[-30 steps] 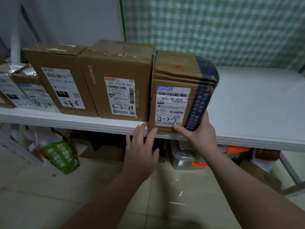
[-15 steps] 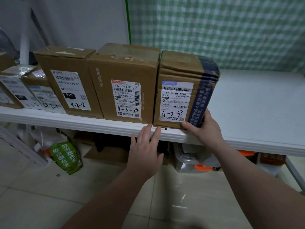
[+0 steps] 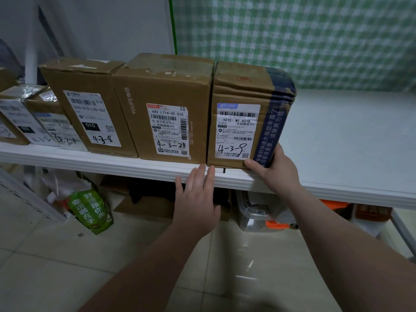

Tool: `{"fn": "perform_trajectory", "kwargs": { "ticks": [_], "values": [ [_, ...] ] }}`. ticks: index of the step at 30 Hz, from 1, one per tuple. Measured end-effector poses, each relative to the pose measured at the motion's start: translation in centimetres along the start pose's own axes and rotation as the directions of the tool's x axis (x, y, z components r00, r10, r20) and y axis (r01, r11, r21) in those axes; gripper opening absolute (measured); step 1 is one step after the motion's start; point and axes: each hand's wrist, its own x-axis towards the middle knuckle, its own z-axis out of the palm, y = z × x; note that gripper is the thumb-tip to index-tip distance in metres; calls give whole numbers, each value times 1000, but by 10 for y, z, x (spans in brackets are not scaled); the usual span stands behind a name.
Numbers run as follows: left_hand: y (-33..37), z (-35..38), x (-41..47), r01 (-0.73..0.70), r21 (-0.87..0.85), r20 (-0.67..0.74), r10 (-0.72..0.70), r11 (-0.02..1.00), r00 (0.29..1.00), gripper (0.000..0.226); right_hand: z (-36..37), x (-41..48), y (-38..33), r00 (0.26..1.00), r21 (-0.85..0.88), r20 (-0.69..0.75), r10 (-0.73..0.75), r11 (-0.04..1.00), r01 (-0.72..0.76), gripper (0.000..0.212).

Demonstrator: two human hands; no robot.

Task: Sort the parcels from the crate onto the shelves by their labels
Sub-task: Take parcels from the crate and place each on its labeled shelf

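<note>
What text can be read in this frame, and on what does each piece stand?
"4-3-9": right parcel, handwritten
"501E- M1 A21B": right parcel
"4-3-24": middle box, handwritten
"642 L714-00 015": middle box
"YOUFE": middle box, cardboard
"4-3-8": left box, handwritten
"010-010-L30-551": left box
"010": left box
Small parcels far left: too blurred to read.
Blue tape, green bag: Chinese print, partly legible.
Remaining fine print: too small.
</note>
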Motion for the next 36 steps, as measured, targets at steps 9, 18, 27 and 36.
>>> {"fn": "perform_trajectory", "kwargs": {
  "ticks": [9, 18, 27, 36],
  "values": [
    [2, -9, 2, 15, 4, 49, -15, 1000, 999, 93, 0, -8, -9, 1000, -22, 1, -18, 1000, 19, 68],
    [-5, -21, 3, -8, -23, 130, 11, 1000, 991, 95, -9, -21, -10, 997, 40, 76, -26, 999, 23, 55],
    [-5, -11, 2, -15, 2, 90, 15, 1000, 996, 91, 8, -31, 3, 987, -20, -92, -131, 991, 130, 28],
    [-4, -73, 16, 35, -78, 509, 9, 996, 861, 86, -29, -37, -29, 977, -236, 209, 50, 972, 1, 38]
  ]
}}
